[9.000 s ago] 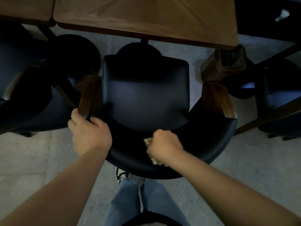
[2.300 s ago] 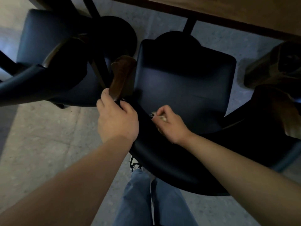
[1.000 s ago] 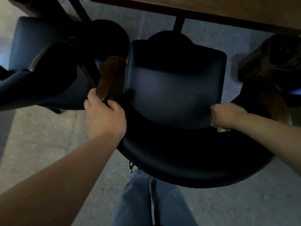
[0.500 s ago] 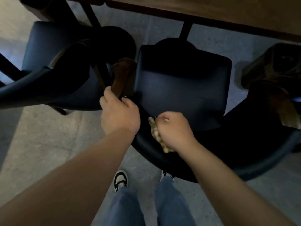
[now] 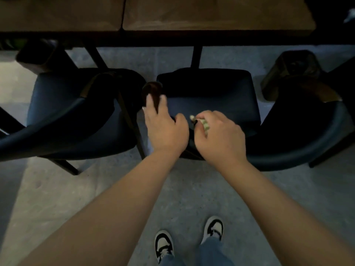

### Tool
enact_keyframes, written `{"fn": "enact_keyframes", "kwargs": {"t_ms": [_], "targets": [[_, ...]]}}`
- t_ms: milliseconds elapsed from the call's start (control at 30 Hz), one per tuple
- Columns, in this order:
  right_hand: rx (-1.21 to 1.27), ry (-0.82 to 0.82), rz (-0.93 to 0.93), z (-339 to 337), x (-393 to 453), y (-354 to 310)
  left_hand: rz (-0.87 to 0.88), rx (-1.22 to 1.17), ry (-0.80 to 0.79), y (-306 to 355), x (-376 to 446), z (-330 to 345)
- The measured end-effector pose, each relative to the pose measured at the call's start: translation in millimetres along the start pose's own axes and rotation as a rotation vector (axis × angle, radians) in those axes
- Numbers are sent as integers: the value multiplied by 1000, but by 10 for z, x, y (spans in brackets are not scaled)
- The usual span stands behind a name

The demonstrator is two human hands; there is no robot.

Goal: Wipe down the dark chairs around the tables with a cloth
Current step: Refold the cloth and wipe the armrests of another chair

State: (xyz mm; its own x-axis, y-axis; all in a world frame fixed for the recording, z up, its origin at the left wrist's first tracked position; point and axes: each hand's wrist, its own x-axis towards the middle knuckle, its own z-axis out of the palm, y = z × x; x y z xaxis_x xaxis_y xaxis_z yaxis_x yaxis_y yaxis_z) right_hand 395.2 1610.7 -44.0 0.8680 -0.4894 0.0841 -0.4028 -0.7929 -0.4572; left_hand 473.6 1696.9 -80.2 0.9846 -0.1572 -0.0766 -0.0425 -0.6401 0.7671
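I'm mid-wipe on the chair at 12 o'clock: left hand grips its backrest, right hand bunches the cloth. Next, I'd sweep toward 3 o'clock.

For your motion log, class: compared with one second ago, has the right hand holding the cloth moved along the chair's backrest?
Yes. The right hand and cloth have moved from the backrest's right end to its left end, now beside the left hand near the wooden armrest tip.
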Motion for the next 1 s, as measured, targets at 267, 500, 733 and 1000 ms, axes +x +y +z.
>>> {"fn": "enact_keyframes", "kwargs": {"t_ms": [267,500,733,1000], "targets": [[-10,37,-73,35,1,69,798,115,41,-585,321,-174],[-172,125,-239,94,0,121,909,-248,396,-682,418,220],[-311,330,-401,162,-66,102,995,-431,515,-743,519,358],[165,444,-670,57,-119,146,916,-468,540,-738,391,406]]}}
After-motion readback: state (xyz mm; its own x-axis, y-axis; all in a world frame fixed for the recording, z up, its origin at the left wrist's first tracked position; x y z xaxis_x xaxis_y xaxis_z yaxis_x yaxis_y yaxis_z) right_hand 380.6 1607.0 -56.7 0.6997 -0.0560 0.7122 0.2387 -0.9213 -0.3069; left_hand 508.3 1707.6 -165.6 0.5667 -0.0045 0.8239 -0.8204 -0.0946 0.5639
